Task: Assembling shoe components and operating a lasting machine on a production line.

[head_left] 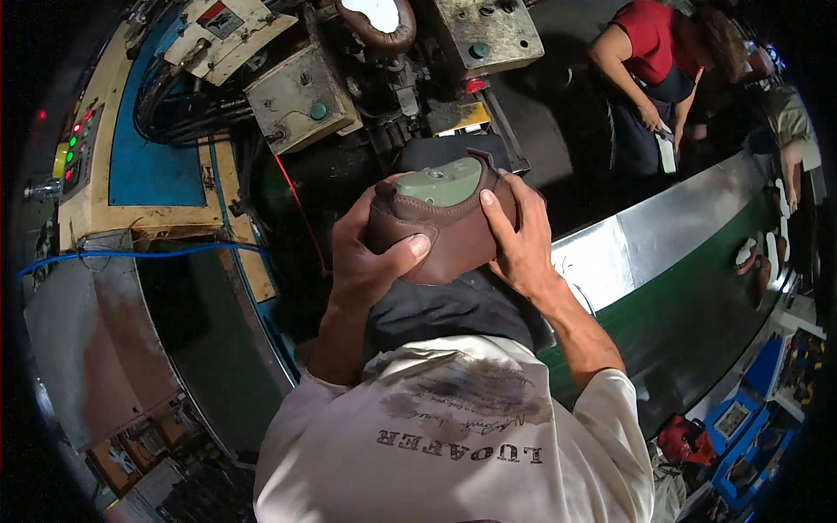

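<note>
Between my two hands is a brown leather shoe upper [462, 240], fitted around a green shoe last [440, 182] whose flat top faces up. My left hand [364, 253] is closed on its left side, the thumb lying across the leather. On the other side my right hand [525, 228] grips the upper, with fingers pressed on the leather near its stitched top edge. The toe and the underside of the shoe are hidden. Just beyond stands a machine [397, 96] with another brown shoe [384, 33] on it, its pale bottom facing up.
Green buttons sit on metal control boxes [305, 100] beside the machine. At left are a lit control panel [80, 144] and a blue hose [148, 251]. A metal-edged green conveyor [671, 270] runs along the right, carrying shoe parts [767, 253]. A co-worker in red [649, 52] bends beyond it.
</note>
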Tool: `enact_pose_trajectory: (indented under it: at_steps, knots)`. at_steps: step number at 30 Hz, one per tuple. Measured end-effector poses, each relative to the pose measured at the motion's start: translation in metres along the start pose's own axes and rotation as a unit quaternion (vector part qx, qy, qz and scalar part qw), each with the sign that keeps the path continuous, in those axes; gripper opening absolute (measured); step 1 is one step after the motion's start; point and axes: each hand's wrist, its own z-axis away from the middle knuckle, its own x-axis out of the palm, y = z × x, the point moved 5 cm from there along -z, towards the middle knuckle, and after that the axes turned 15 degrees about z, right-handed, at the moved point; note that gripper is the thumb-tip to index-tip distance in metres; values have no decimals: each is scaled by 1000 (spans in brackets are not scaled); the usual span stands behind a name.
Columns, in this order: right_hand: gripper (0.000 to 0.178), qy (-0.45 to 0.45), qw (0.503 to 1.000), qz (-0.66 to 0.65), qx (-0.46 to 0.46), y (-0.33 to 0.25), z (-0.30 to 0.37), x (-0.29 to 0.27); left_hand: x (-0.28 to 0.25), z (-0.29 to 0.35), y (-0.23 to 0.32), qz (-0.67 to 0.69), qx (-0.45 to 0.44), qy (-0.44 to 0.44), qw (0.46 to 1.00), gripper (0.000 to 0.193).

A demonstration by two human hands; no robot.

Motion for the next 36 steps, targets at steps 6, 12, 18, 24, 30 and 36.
enact_pose_trajectory:
  at_steps: [6, 12, 18, 24, 30, 36]
  knots:
    - [111, -71, 987, -104, 101, -5, 13, 7, -1, -17, -19, 134, 31, -46, 989, 69]
    - [115, -234, 861, -360, 272, -13, 38, 18, -3, -47, -82, 39, -15, -7, 999, 60]
    - [105, -266, 789, -508, 220, 49, 51, 28, -5, -68, -111, 112, -70, -46, 990, 58]
    - [91, -234, 789, -497, 277, 83, -1, 32, 1, -71, -121, 166, -104, -78, 978, 60]
    - [91, -203, 879, -393, 181, 72, -32, 31, 14, -71, -113, 112, -119, -83, 983, 58]
    - [79, -232, 885, -348, 206, 72, -29, 44, 22, -75, -122, 69, -134, -57, 987, 57]
